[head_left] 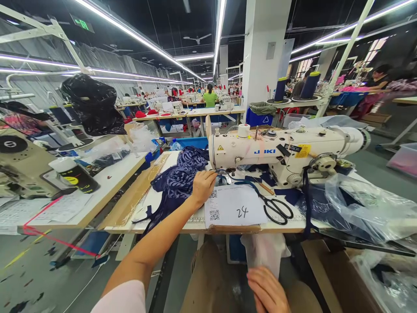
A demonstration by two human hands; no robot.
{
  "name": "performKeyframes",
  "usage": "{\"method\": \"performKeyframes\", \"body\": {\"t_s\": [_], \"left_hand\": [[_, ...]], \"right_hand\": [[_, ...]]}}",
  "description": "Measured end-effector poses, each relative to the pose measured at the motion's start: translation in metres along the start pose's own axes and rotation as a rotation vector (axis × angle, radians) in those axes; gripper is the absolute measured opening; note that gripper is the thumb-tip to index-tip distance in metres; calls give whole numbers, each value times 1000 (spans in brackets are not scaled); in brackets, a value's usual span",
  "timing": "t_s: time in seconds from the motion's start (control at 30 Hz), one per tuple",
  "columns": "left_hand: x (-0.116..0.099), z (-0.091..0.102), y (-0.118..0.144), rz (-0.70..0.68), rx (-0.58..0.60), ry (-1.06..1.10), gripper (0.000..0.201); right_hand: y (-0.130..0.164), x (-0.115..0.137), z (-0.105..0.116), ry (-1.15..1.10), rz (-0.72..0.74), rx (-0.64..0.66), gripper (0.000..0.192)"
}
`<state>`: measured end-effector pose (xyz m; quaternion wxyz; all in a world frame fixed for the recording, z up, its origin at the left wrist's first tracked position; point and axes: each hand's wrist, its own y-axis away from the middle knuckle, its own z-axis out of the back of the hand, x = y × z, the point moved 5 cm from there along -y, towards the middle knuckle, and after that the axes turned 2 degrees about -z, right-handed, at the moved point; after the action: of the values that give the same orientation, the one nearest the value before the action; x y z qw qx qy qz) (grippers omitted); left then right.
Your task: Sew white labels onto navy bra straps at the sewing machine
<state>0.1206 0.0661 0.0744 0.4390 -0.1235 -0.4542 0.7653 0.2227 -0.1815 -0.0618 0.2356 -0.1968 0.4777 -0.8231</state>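
The left hand [203, 186], fingers curled on dark blue patterned fabric [180, 176], lay beside the white sewing machine's [280, 152] needle and risked a prick; the right hand [267, 290] rested loosely open

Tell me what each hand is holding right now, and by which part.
The left hand rests at the needle area of the sewing machine, beside the blue fabric; whether it grips anything cannot be told. The right hand lies in the lap, holding nothing.

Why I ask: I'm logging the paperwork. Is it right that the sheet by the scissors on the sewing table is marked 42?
Not quite: the head view shows the sheet beside the scissors on the sewing table marked 24, not 42.
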Motion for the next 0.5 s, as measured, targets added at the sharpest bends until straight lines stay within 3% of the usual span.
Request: {"method": "performKeyframes", "body": {"t_s": [0.03,0.13,0.27,0.4,0.47,0.5], "left_hand": [[-1,2,-3,0,-12,6,20],[-7,9,-14,-6,-51,10,20],[-1,41,-28,35,-233,59,16],[39,110,-41,307,-503,141,11],[72,155,-39,519,-719,247,11],[88,178,-33,616,-895,286,11]], "right_hand": [[-24,1,1,-11,24,29,27],[-78,-18,-13,75,-84,248,33],[-106,-49,-40,174,-273,456,35],[-103,-60,-55,166,-338,596,26],[-101,-60,-55,166,-333,599,23],[-100,-60,-54,165,-329,596,22]]}}
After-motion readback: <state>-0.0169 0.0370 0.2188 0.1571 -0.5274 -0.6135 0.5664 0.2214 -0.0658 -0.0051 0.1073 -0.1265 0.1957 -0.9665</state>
